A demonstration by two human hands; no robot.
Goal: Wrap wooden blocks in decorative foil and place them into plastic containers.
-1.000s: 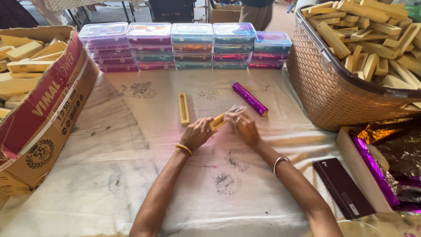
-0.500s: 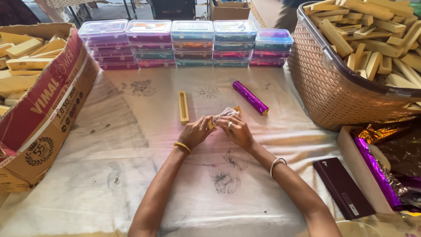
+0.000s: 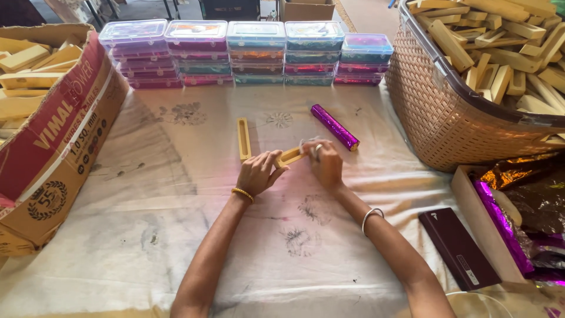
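Both hands sit slightly higher in the frame than a second ago, closer to the purple foil-wrapped stick (image 3: pixel 335 126). The left hand (image 3: pixel 258 173) now grips the near end of the wooden piece (image 3: pixel 289 156), more of which shows between the hands than half a second ago, while the right hand (image 3: pixel 325 164) closes over its far end, pale wrap at its fingertips

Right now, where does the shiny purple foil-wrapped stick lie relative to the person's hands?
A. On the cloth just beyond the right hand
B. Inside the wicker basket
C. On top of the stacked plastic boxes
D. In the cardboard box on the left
A: the purple foil-wrapped stick lies on the cloth, just past the right hand, outside the wicker basket.
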